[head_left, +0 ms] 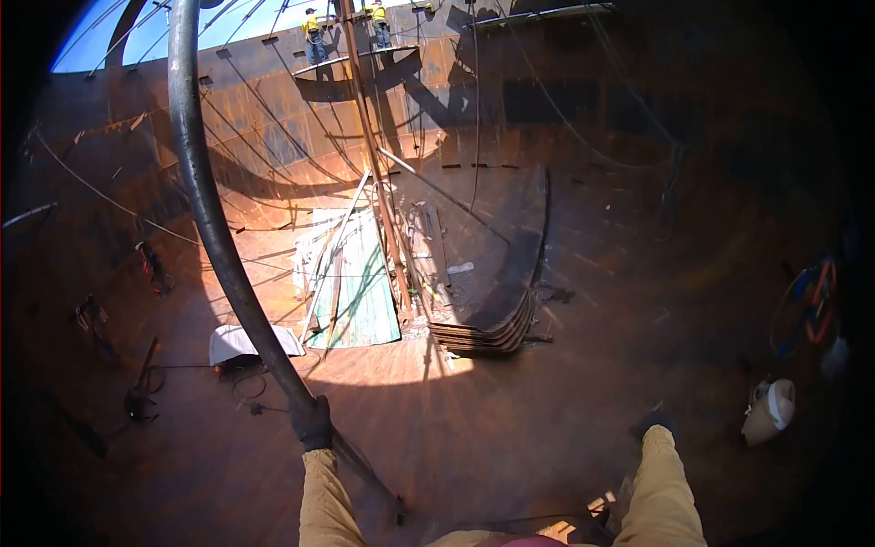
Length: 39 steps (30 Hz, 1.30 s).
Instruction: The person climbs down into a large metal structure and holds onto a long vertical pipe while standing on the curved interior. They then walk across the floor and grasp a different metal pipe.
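Observation:
My left hand (313,422), in a dark glove, is wrapped round a long dark metal pipe (211,205). The pipe runs from the top edge of the view down past my hand, its lower end near the floor in front of me. Out to the right is my right hand (653,421), also in a dark glove, over the brown floor. Its fingers blend into the shadow, and I cannot make out whether it holds anything. Both my arms are in tan sleeves.
Ahead lie a stack of curved metal plates (483,339), greenish sheets (360,283) and a rusty upright post (372,137). A white cover (255,344) is left of them. At right are a pale bag (770,412) and coiled hoses (820,301). Two people stand on a high platform (355,62).

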### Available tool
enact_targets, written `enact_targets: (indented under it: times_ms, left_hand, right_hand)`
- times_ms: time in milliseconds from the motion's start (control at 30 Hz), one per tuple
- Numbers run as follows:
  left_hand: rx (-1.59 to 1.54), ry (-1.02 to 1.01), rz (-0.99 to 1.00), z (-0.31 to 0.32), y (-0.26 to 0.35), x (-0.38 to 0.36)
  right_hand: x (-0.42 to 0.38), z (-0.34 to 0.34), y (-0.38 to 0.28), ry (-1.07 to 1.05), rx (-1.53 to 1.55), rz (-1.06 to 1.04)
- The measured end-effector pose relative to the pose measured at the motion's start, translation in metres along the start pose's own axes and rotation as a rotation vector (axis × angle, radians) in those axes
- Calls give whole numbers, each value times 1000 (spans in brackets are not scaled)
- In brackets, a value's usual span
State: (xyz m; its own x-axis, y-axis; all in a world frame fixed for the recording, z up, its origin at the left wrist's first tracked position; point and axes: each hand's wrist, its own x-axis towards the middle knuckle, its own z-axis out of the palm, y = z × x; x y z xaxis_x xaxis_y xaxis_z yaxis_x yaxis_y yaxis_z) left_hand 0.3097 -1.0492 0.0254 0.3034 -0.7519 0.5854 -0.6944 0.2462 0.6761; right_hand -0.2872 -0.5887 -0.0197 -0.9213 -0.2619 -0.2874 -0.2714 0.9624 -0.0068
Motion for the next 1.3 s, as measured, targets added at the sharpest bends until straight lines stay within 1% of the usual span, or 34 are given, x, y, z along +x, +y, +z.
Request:
enact_targets:
  times_ms: [67,267,367,433,467,533,600,667,767,867,900,1000,1067,1133,1300]
  left_hand:
    - [19,17,8,1,0,2]
    - [20,58,-17,3,2,1]
    - [36,65,-10,5,-2,0]
    - [65,60,-27,5,0,-1]
    - [63,-5,-73,4,0,-1]
    - [53,-138,-162,-1,2,4]
    - [116,-124,-111,-3,2,4]
    - [133,-133,-91,-3,8,4]
    - [115,-181,-115,-15,28,2]
    - [99,-217,-118,-27,46,5]
    - [93,-229,-114,-28,47,7]
    - [71,-163,-83,-25,46,5]
    - [36,11,71,-3,14,3]
    - [70,17,78,11,-8,6]
    - [49,-9,21,0,6,2]
  right_hand:
    - [21,11,6,-37,-86,-52]
    - [35,24,10,0,-182,-17]
    - [30,24,9,32,-149,13]
    - [49,39,17,30,-168,-35]
    - [59,47,20,29,-177,-57]
    - [69,59,20,44,-167,-22]
    - [76,61,28,77,-148,23]
    - [44,44,12,126,-122,76]
    - [12,2,1,-68,-28,41]
    - [15,17,4,64,15,16]
    - [13,14,5,48,-2,19]
    - [-5,-3,-4,24,-41,31]
    - [-16,-11,-7,37,-46,49]
    - [-13,-13,-6,-26,22,62]
    - [-6,-17,-5,-139,64,44]
